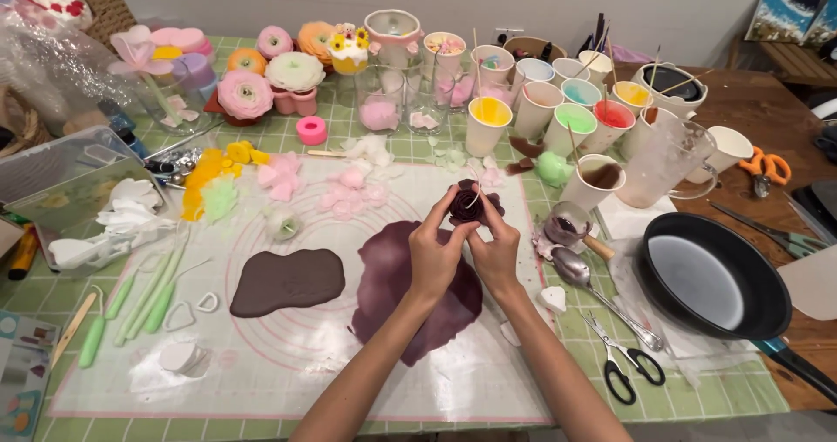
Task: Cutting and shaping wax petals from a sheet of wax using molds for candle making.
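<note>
My left hand (433, 255) and my right hand (493, 248) meet above the clear work mat (288, 363), and both pinch a dark purple flower (468, 204) shaped from soft petals. A thin white stick pokes up out of the flower's middle. Below my hands lies a flat sheet of purple wax or clay (392, 276). A brown flat sheet (288, 281) rests to its left.
Several paper cups (488, 124) of coloured wax stand at the back with finished flower pieces (246, 93). A black frying pan (711, 276), spoon (580, 272) and scissors (623, 363) sit right. Green tools (139, 307), cutters and loose petals (279, 176) lie left.
</note>
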